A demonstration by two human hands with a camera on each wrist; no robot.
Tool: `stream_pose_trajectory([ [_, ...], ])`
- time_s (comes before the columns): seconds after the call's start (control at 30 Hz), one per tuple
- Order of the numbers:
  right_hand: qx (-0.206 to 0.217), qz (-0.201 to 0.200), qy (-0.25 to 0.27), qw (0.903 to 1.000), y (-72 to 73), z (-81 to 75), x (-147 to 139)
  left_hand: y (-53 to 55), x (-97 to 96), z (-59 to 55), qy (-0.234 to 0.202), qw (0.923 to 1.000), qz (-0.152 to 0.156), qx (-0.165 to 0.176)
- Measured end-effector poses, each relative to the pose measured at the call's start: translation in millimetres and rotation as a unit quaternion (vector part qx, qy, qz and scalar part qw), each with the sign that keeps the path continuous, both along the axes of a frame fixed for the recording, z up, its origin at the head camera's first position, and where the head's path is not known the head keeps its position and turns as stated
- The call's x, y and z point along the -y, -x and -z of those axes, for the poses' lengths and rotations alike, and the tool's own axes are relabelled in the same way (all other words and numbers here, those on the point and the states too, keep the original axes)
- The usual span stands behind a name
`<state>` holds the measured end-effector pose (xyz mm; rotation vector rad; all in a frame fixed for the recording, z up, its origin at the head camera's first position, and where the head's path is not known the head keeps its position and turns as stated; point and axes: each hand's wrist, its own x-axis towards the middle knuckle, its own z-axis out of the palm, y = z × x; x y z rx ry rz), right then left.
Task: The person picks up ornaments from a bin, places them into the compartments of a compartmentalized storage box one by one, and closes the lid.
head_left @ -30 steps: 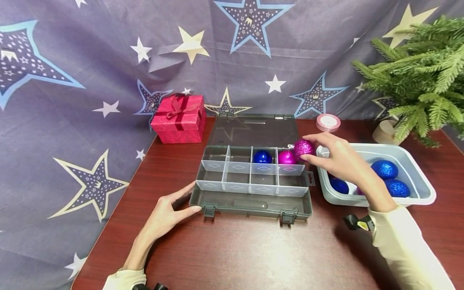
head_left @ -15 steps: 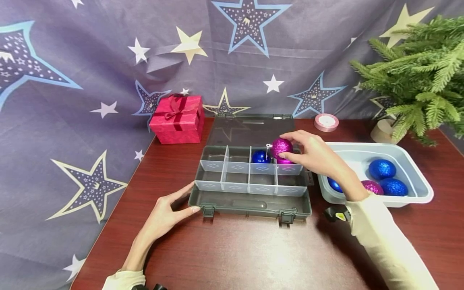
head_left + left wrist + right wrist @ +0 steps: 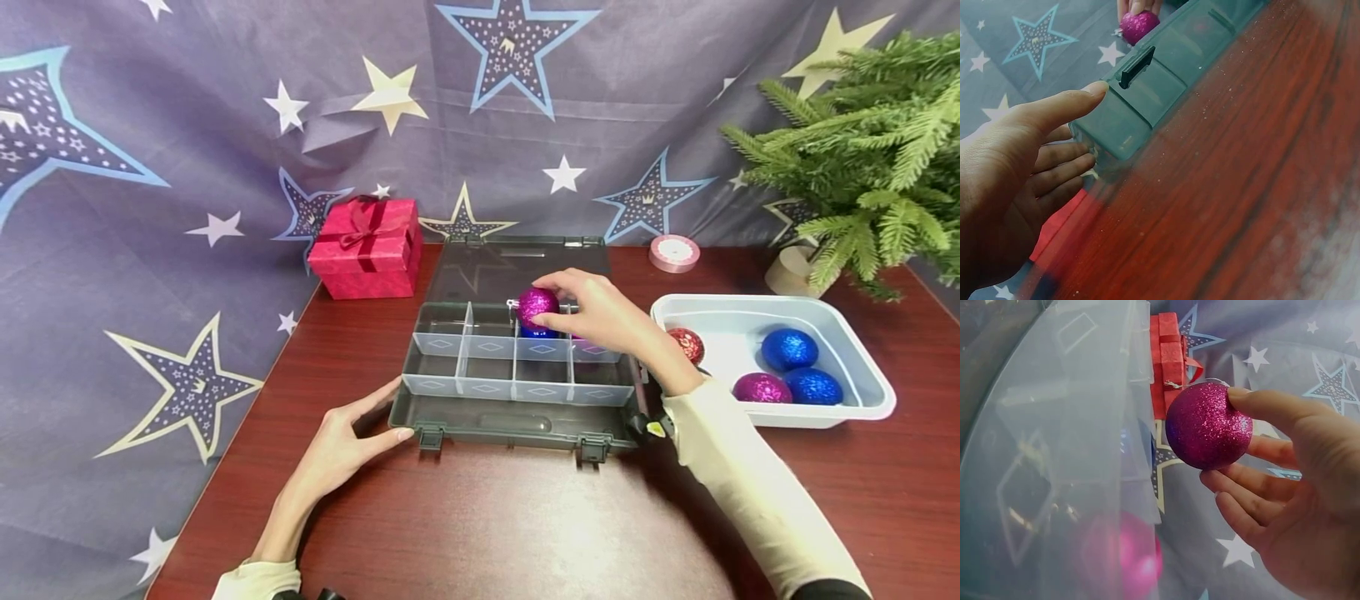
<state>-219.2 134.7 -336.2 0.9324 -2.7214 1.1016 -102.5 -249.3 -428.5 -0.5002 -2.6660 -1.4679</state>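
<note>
Magenta glitter ball (image 3: 533, 305) is pinched by the right hand (image 3: 603, 313), likely to clear dividers (image 3: 491, 345) (left hand (image 3: 339, 442), spread, apparently steadies the box (image 3: 450, 411)).

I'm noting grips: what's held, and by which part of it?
The right hand pinches a glittery magenta ball by opposite sides of its round body. The left hand touches a corner of the case.

Magenta ball (image 3: 538, 303) is showing rough, sparkly glitter; blue ball (image 3: 790, 350) in the tub (image 3: 862, 367) is glittering too. Organizer box (image 3: 450, 412) is looking like smoky see-through plastic, smooth, glossy; dividers (image 3: 491, 387) are showing paler translucent plastic. Tub is looking smooth, plastic. Table (image 3: 450, 517) is showing wood grain, reflecting light. Backdrop (image 3: 247, 167) is appearing matt, creased cloth. Gift box (image 3: 390, 279) is looking papery.
</note>
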Motion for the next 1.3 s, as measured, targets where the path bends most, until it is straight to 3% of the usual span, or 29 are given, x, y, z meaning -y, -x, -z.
stream_pose_trajectory([
  [0.77,0.017,-0.031,-0.002,0.9994,19.7,8.0,42,-0.5,-1.2,-1.4,0.0,1.0,0.001,0.002],
  [1.3,0.017,-0.016,-0.015,0.9996,16.3,4.9,34,-0.7,-1.7,-1.3,0.0,1.0,-0.001,0.001],
])
